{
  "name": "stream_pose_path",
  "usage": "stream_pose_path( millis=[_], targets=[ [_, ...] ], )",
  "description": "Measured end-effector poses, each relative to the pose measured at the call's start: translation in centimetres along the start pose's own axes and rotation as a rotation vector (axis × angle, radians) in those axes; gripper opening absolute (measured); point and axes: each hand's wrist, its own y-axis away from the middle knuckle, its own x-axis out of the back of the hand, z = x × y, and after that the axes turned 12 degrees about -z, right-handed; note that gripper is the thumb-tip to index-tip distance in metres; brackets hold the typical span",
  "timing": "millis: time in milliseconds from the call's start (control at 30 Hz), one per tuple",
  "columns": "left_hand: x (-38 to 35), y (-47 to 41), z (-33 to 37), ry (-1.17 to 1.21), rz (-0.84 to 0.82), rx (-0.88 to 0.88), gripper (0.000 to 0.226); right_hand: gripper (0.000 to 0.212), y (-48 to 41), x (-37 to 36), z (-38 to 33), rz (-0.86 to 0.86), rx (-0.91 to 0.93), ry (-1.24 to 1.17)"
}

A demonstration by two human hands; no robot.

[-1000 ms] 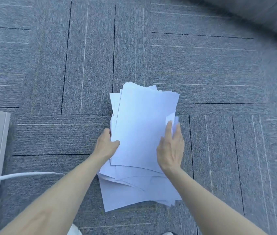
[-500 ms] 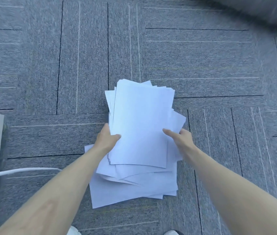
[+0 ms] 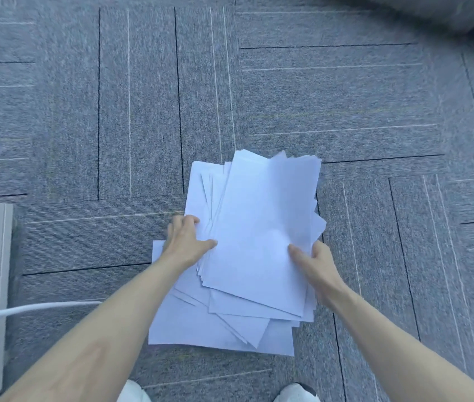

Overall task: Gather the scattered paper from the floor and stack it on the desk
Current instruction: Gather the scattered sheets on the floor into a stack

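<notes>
1. Left hand (image 3: 185, 242): pinches the paper stack (image 3: 259, 227) at its left edge (thumb on top)
2. Right hand (image 3: 315, 262): grips its right edge
3. Lower sheets (image 3: 201, 329): lie fanned on the carpet floor (image 3: 345, 97)

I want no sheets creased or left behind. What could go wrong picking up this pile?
1. The paper pile is fanned and uneven; lower sheets may slip out as the left hand and right hand lift it.
2. Corners sticking out at the near end could crease.
3. The white cable on the carpet beside it might catch a foot.
</notes>
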Motion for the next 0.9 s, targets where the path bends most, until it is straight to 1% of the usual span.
stream_pose_path(
  millis=[100,133,200,233,267,300,333,367,400,433,467,533,567,633,767,800,833,867,900],
  targets=[
    [0.1,0.7,0.9,0.112,-0.054,-0.011,0.09,0.013,1.4,0.6,-2.0,-0.015,0.052,-0.056],
    [0.6,0.7,1.1,0.205,-0.078,-0.022,0.099,0.012,1.8,1.1,-2.9,-0.042,0.085,-0.067],
    [2.3,1.3,1.9,0.506,-0.153,-0.028,0.121,0.012,2.4,2.2,-4.9,-0.095,0.155,-0.083],
    [3.4,1.7,2.4,0.648,-0.19,-0.028,0.126,0.011,2.6,2.7,-5.9,-0.101,0.179,-0.083],
    [4.4,2.0,2.9,0.736,-0.216,-0.052,0.118,0.007,2.8,3.2,-6.9,-0.095,0.205,-0.07],
    [5.4,2.4,3.6,0.784,-0.22,-0.1,0.096,0.006,2.9,3.5,-7.8,-0.073,0.231,-0.05],
    [6.2,2.7,4.4,0.797,-0.186,-0.159,0.069,0.007,2.9,3.5,-8.6,-0.05,0.257,-0.035],
    [7.1,3.3,5.3,0.804,-0.122,-0.21,0.048,0.006,3.1,3.4,-9.5,-0.028,0.284,-0.035],
    [8.0,4.0,6.2,0.816,-0.064,-0.261,0.039,0.007,3.2,3.3,-10.3,-0.002,0.31,-0.043],
    [8.8,4.7,6.8,0.824,-0.037,-0.306,0.035,0.009,3.5,3.1,-11.1,0.031,0.335,-0.047],
    [9.6,5.3,6.9,0.803,-0.063,-0.341,0.033,0.011,3.7,3.1,-11.8,0.063,0.354,-0.053],
    [10.6,6.8,6.6,0.683,-0.239,-0.372,0.036,0.01,4.2,3.3,-12.5,0.096,0.364,-0.077],
    [10.9,7.4,6.0,0.574,-0.335,-0.362,0.037,0.011,4.4,3.5,-12.6,0.096,0.359,-0.093],
    [11.5,7.9,4.5,0.355,-0.426,-0.323,0.033,0.012,4.4,3.7,-12.3,0.105,0.321,-0.12],
    [12.2,7.4,2.3,0.063,-0.375,-0.223,0.019,0.012,3.9,3.8,-10.4,0.115,0.192,-0.057],
    [12.3,7.3,1.9,-0.038,-0.346,-0.2,0.021,0.012,3.7,3.9,-9.7,0.122,0.166,-0.04],
    [12.3,7.3,1.5,-0.123,-0.308,-0.181,0.028,0.012,3.6,4.1,-9.2,0.141,0.149,-0.03],
    [12.5,7.1,0.8,-0.179,-0.271,-0.154,0.038,0.012,3.5,4.3,-8.8,0.171,0.134,-0.032],
    [12.9,7.1,0.0,-0.185,-0.242,-0.132,0.041,0.009,3.6,4.6,-8.4,0.204,0.125,-0.037]
  ],
)
